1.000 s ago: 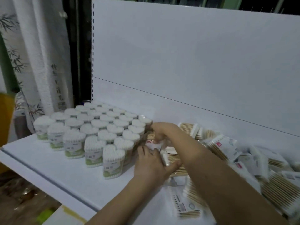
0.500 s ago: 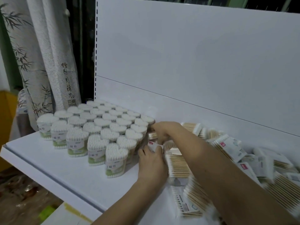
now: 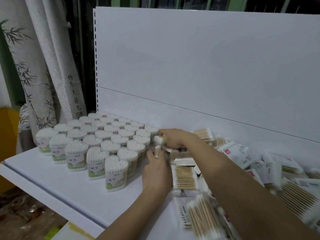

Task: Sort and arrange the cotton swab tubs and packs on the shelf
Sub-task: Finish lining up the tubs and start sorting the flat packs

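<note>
- Nearest, a loose pack of wooden-stick swabs (image 3: 201, 217) is lying flat on the white shelf (image 3: 57, 181) at the lower right, partly blurred.
- Just beyond, the left hand (image 3: 156, 172) is reaching in from the bottom edge, palm down, with its fingers lying against the left side of a flat swab pack (image 3: 184, 177); whether the thumb is curling round that pack cannot be told. A small bundle of swabs (image 3: 157, 151) is standing up at its fingertips; whether the fingers are pinching it cannot be told.
- To the right, a heap of swab packs (image 3: 259, 165) is sprawling across the shelf, wooden sticks and white printed wrappers overlapping at many angles, running out past the right edge.
- Further in, the right hand (image 3: 173, 138) is crossing over from the lower right, its grip closing round a small white-tipped swab pack (image 3: 161, 139), holding it just beside the rightmost tubs.
- Left of both hands, the heart-shaped swab tubs (image 3: 97, 141) are standing upright in tight diagonal rows, white cotton tips showing on top, green labels on the front ones; the block is running from near the shelf's front back to the rear panel.
- Behind everything, the white back panel (image 3: 199, 66) is rising from the shelf, with a slotted upright along its left edge.
- Farthest left, a pale curtain (image 3: 43, 66) printed with bamboo is hanging beside the shelving.
</note>
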